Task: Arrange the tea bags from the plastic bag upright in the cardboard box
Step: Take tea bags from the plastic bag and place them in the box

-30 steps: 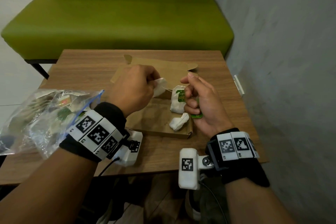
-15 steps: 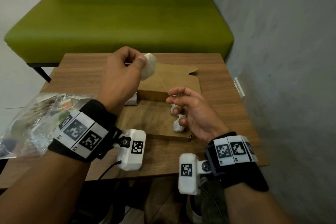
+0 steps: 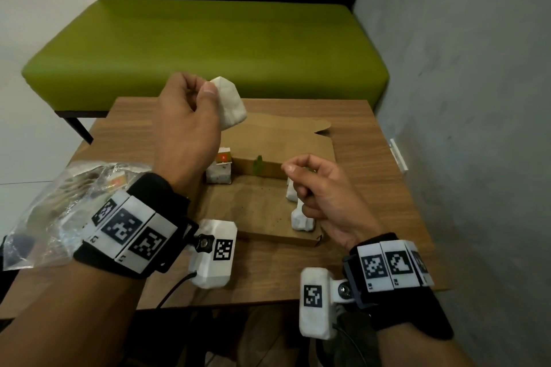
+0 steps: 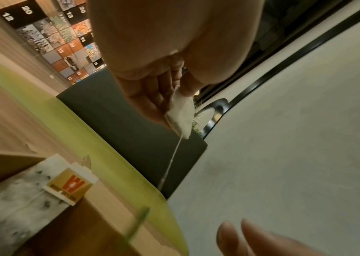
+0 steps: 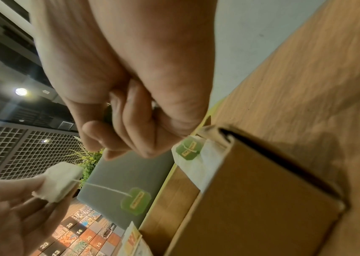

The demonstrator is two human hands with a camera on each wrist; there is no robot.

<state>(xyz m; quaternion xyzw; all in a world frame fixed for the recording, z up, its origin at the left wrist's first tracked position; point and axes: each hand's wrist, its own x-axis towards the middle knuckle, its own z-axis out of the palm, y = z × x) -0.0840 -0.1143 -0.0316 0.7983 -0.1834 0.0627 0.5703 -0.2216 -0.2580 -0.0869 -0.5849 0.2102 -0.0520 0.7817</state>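
From the head view the left hand (image 3: 185,131) pinched a puffy white tea bag (image 3: 229,106) above the cardboard box (image 3: 277,188) on the desk (image 3: 372,188); the left wrist view showed its string (image 4: 170,164) hanging; the right wrist view showed a green tag (image 5: 135,201) at the string's end, the right hand (image 5: 135,107) curled, its hold unclear.

1. Your open brown cardboard box (image 3: 268,205) sits mid-table on the wooden table (image 3: 366,188).
2. The clear plastic bag (image 3: 53,211) lies left of it.
3. The green bench (image 3: 208,48) is behind the table.
4. Two white tea bags (image 3: 299,219) stand inside the box's right side.

Curled right hand (image 5: 131,110) over cardboard box (image 5: 258,199); white tea bag (image 5: 59,183) pinched in left hand (image 5: 10,213), green tag (image 5: 135,201) dangling
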